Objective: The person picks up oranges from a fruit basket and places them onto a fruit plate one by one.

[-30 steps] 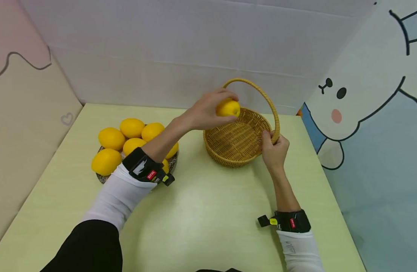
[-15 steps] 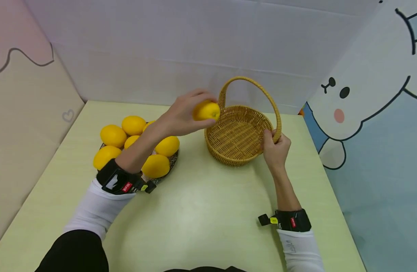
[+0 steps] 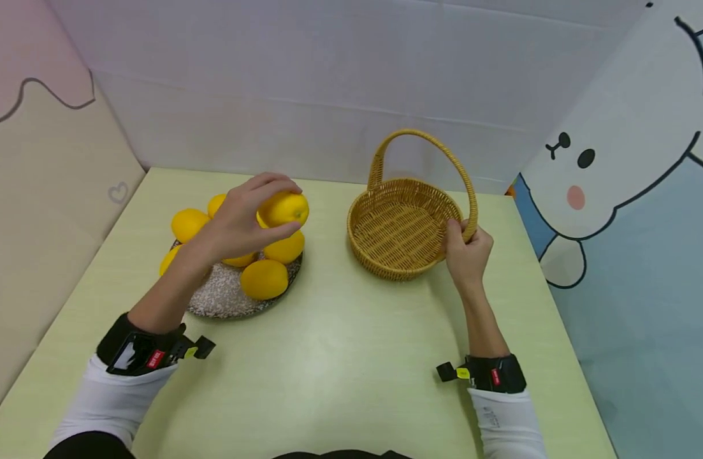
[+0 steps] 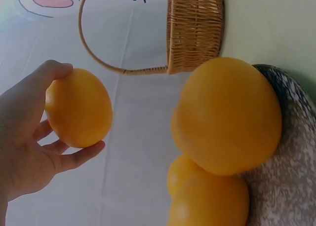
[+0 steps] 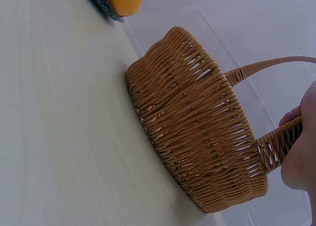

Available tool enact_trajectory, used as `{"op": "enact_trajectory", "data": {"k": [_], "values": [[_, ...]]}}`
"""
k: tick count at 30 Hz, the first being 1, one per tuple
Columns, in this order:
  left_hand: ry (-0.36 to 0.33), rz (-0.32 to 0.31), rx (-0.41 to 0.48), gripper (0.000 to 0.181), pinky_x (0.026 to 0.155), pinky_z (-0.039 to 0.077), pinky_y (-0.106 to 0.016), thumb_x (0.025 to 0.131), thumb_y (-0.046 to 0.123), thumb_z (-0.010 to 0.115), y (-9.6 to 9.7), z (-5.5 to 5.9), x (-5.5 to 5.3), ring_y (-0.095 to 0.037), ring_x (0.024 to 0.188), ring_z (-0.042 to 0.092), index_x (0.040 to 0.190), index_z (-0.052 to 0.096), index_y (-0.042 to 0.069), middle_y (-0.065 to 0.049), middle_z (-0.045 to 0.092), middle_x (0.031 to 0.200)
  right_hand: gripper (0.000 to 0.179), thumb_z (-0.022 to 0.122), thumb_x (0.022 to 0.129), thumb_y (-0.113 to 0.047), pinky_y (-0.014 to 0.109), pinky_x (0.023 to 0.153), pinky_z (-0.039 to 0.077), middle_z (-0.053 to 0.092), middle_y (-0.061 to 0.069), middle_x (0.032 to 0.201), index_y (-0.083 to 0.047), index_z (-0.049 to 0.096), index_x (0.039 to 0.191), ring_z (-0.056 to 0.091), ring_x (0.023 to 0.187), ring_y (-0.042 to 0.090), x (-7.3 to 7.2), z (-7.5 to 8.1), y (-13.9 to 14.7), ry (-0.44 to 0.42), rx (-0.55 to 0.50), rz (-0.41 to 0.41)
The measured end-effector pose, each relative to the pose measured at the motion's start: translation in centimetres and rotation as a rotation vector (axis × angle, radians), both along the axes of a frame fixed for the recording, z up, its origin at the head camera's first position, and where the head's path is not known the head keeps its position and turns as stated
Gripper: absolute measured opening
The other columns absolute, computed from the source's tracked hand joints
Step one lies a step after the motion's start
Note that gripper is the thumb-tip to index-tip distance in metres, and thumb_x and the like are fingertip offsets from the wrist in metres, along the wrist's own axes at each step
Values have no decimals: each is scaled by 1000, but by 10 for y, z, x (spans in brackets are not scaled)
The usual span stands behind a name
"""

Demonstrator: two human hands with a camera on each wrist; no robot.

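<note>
My left hand (image 3: 245,217) holds a yellow lemon (image 3: 286,209) above the plate, thumb on one side and fingers on the other. In the left wrist view the held lemon (image 4: 80,108) is raised clear of the others. Below it, several lemons (image 3: 264,280) lie on a speckled grey plate (image 3: 225,296); my hand and forearm hide some of them. My right hand (image 3: 468,252) grips the handle of a wicker basket (image 3: 405,229) near its base on the right. Nothing lies inside the basket. The right wrist view shows the basket's woven side (image 5: 197,122) standing on the table.
The pale table (image 3: 340,370) meets a white wall (image 3: 328,83) right behind the basket. A cartoon-printed panel (image 3: 632,255) borders the right side, and a cream and pink panel (image 3: 47,210) the left.
My left hand has moved left with the lemon, from over the basket to over the plate. My right hand stays on the basket handle.
</note>
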State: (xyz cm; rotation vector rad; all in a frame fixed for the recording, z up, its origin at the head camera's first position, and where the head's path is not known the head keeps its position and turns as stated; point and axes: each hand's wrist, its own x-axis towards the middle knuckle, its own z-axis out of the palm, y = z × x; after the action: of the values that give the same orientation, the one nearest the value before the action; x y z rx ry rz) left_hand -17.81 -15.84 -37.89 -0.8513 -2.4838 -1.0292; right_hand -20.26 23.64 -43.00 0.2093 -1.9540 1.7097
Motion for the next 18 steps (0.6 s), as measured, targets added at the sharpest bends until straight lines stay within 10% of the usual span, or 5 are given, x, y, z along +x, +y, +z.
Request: {"op": "enact_trajectory", "data": {"k": [9, 18], "values": [[-31, 38, -43, 52, 89, 55, -37, 78, 17, 88, -43, -12, 29, -18, 119, 55, 126, 70, 9, -3, 59, 137, 40, 55, 98, 6, 13, 31, 30, 49, 7, 46, 2, 50, 59, 42, 38, 6, 0, -1, 1, 2, -5, 6], [-43, 60, -107, 51, 85, 47, -12, 74, 13, 91, -70, -27, 59, -19, 119, 54, 122, 73, 10, -3, 61, 134, 41, 56, 98, 3, 14, 31, 29, 49, 12, 47, -3, 51, 59, 42, 38, 6, 1, -1, 1, -7, -11, 2]]}}
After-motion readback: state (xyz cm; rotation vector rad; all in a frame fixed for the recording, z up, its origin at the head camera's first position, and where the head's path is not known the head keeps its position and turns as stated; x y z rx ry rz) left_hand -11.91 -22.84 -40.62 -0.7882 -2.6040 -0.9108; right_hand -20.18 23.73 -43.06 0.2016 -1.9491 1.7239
